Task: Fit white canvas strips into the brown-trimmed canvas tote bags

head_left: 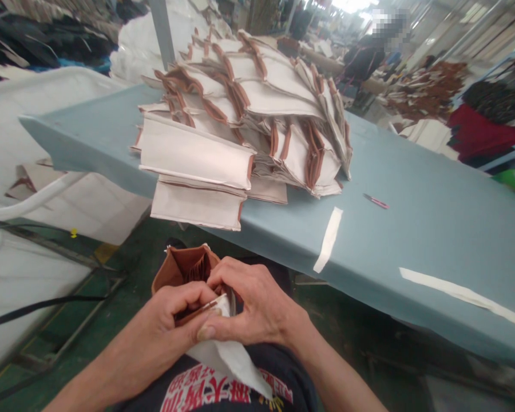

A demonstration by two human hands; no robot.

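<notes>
Close to my body I hold a brown, open-topped bag piece (pixel 165 274) with pleats inside and off-white fabric on its outer side. My left hand (pixel 178 315) is closed on its near edge, thumb outside and fingers curled in over the rim. Beside it my right hand (pixel 249 300) pinches the same edge, the two thumbs almost touching. A loose flap of white fabric (pixel 236 363) hangs below my hands. The exact spot between my fingertips is partly hidden.
A blue-green covered table (pixel 412 240) stands ahead, bearing a large heap of white and brown bag pieces (pixel 197 151). On it lie a small pink-handled tool (pixel 375 200) and white strips (pixel 328 240). A white-lined cart (pixel 81 86) is at left. A person (pixel 364 60) is in the background.
</notes>
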